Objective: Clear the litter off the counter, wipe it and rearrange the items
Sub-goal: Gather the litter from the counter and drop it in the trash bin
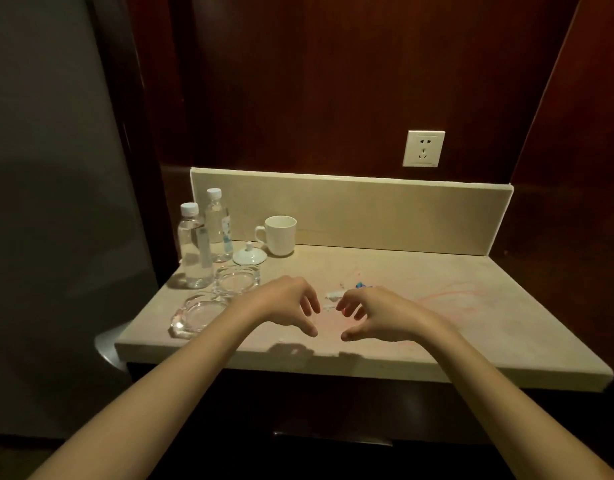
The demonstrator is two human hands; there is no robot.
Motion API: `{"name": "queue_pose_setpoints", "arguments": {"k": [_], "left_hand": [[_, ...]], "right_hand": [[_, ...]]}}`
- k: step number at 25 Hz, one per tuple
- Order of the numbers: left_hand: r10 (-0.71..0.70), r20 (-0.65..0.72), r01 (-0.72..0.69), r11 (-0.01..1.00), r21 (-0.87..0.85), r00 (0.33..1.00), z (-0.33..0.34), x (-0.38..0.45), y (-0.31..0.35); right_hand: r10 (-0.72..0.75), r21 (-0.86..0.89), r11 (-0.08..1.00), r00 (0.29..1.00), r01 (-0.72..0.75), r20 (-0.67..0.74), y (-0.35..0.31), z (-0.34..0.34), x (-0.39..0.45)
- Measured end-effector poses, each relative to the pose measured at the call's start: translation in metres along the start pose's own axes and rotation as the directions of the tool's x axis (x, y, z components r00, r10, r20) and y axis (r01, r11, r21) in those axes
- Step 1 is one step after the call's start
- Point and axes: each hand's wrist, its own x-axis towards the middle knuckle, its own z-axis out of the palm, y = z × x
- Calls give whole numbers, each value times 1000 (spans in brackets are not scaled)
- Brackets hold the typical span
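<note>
Both hands empty, fingers loosely curled: left hand (288, 301), right hand (371, 311) above counter (472, 323); paper scraps (335, 295) just beyond the fingertips, so pinch them up first, steering clear of glass ashtrays (236, 278) beside left hand.

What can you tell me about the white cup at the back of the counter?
The white cup looks like glazed ceramic, with one handle pointing left. It stands upright and open-topped on the beige counter, close to the back wall strip. Its inside looks empty as far as can be seen. A small white lid with a knob lies on the counter just left and in front of it. Neither hand touches it.
</note>
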Motion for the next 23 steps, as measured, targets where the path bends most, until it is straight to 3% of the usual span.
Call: {"name": "queue_pose_setpoints", "arguments": {"k": [10,23], "left_hand": [[22,40,-24,998,56,999,5,82,-4],[46,125,-62,991,122,991,6,177,-24]], "right_hand": [[57,17,998,998,-57,20,69,-9,37],[188,124,976,980,-179,-69,140,-15,67]]}}
